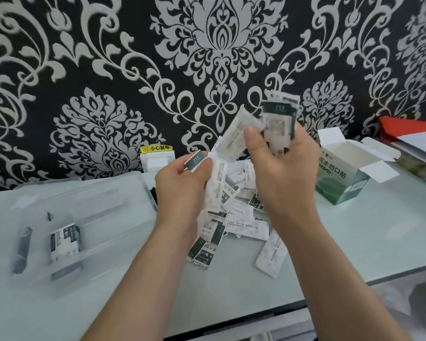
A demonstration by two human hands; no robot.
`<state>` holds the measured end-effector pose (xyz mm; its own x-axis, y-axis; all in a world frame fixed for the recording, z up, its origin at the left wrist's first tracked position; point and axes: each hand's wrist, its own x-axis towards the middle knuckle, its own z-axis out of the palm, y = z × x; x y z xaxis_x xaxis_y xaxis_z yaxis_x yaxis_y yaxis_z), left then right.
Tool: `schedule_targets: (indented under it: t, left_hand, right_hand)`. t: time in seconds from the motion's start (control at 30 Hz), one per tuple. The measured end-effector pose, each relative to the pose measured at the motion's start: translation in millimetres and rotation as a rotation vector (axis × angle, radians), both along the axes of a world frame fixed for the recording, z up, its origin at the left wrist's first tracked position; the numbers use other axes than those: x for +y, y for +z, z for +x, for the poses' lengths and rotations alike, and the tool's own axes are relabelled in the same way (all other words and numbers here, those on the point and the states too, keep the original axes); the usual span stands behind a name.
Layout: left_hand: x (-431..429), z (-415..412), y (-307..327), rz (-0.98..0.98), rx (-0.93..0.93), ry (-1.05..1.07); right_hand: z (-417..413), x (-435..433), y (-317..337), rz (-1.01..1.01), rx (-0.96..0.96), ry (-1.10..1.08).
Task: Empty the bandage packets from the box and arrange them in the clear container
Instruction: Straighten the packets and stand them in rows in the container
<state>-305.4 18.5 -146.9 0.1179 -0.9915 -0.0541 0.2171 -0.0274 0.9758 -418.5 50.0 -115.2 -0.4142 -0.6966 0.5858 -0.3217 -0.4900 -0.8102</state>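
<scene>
My right hand (280,168) holds a fanned bunch of bandage packets (279,116) raised above the table. My left hand (182,183) pinches one packet (194,161) by its dark green end. Under both hands lies a loose pile of white and green packets (234,217) on the pale table. The clear container (67,217) stands at the left with a small stack of packets (64,242) inside. The green and white bandage box (342,178) sits at the right with its flaps open.
A white wall socket with a yellow warning label (156,156) sits at the wall behind the container. A red folder and papers (413,141) lie at the far right. The table's front edge (305,301) runs across the lower right.
</scene>
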Motion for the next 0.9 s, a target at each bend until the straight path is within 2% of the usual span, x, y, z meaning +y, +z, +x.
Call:
schedule_targets:
  t: [0.07,0.13,0.23,0.33,0.6,0.9]
  left_hand:
    - [-1,0,-1,-0.014,0.016,0.029]
    - [-2,0,-1,-0.022,0.009,0.027]
    - [-1,-2,0,0.028,0.069,-0.043]
    - [2,-6,3,0.087,0.163,-0.099]
    - [10,-13,2,0.078,0.302,-0.062]
    - [10,-13,9,0.111,0.451,-0.085]
  right_hand:
    - [-13,1,3,0.165,-0.262,0.177]
    - [-27,1,3,0.299,-0.389,0.303]
    - [-29,-3,-9,0.473,-0.178,0.286]
    - [-16,-8,-18,0.470,-0.011,0.251]
    - [-12,-13,-24,0.505,0.131,0.207]
    - [-15,-15,-21,0.455,0.177,0.104]
